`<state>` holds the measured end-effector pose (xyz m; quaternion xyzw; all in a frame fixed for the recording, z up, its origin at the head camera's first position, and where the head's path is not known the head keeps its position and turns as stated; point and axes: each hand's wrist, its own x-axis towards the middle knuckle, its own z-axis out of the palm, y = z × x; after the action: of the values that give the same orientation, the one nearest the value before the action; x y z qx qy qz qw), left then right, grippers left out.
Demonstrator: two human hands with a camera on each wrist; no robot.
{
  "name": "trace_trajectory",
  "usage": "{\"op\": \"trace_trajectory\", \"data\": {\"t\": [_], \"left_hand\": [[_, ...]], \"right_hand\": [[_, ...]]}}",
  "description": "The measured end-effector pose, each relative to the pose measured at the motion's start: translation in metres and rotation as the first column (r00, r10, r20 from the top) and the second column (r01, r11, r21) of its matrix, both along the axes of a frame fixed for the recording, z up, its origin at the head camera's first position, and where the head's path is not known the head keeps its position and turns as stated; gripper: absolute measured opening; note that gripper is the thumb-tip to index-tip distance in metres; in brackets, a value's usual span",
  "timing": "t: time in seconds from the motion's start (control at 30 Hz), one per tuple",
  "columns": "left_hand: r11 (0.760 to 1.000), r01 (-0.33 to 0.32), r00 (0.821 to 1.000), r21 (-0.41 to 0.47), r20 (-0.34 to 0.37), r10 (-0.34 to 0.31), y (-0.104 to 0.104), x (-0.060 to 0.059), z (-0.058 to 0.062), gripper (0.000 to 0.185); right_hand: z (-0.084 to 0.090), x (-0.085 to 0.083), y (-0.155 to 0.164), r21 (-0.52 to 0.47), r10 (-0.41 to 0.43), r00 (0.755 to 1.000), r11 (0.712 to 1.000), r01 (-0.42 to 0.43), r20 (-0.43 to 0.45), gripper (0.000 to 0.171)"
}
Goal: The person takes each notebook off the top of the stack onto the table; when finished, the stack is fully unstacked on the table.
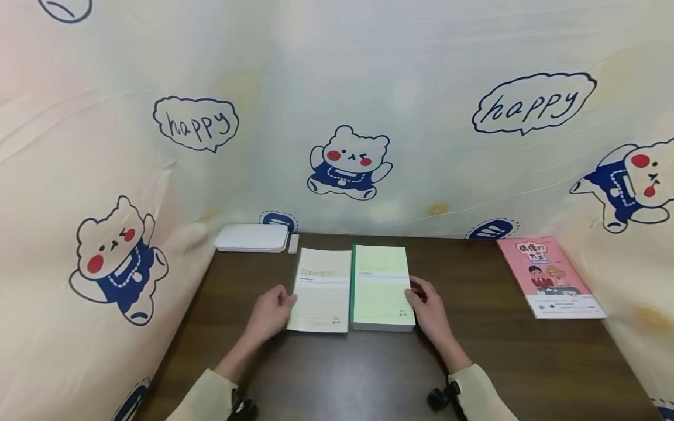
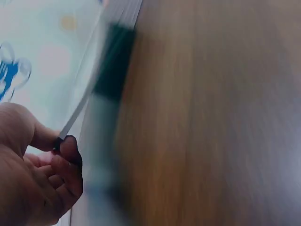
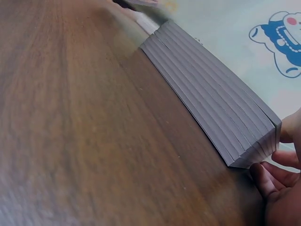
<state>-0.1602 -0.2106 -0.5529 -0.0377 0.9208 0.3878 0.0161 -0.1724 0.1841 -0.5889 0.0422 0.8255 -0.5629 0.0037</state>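
Observation:
A thin cream notebook [image 1: 322,292] lies to the left of a thick stack of light green notebooks [image 1: 380,289] with a dark green spine. My left hand [image 1: 271,314] pinches the cream notebook by its left edge; in the left wrist view, the thumb and forefinger meet on its thin edge [image 2: 75,115]. At the right side of the stack, my right hand [image 1: 429,310] grips the edge, thumb toward the front and fingers behind. The right wrist view shows the stack's layered page edges [image 3: 207,94], with fingertips at the near corner.
A pink booklet [image 1: 550,278] rests at the right of the dark wooden table [image 1: 358,380]. Toward the back left are a flat white case [image 1: 253,238] and a small white bar [image 1: 293,244]. A printed curtain [image 1: 421,117] surrounds the table's back and sides.

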Motion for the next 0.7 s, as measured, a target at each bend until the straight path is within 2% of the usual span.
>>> {"op": "trace_trajectory", "data": {"t": [0.13, 0.27, 0.53, 0.7], "left_hand": [[0.992, -0.039, 0.999, -0.12, 0.0, 0.039, -0.042, 0.015, 0.001, 0.034], [0.969, -0.07, 0.997, -0.238, 0.002, 0.072, -0.07, 0.025, 0.004, 0.034], [0.917, -0.135, 0.99, -0.376, -0.027, 0.135, -0.114, 0.026, 0.011, 0.032], [0.902, -0.144, 0.988, -0.407, -0.009, 0.154, -0.131, 0.027, 0.01, 0.03]], "right_hand": [[0.001, 0.0, 0.0, 0.002, 0.004, 1.0, 1.0, -0.004, 0.004, 0.047], [0.005, 0.001, 0.003, 0.013, 0.004, 1.0, 1.0, -0.004, 0.007, 0.048], [0.006, -0.001, 0.005, 0.016, 0.003, 1.0, 1.0, -0.003, 0.004, 0.047], [0.003, 0.0, 0.002, 0.021, 0.011, 1.0, 1.0, -0.011, 0.008, 0.046]]}}
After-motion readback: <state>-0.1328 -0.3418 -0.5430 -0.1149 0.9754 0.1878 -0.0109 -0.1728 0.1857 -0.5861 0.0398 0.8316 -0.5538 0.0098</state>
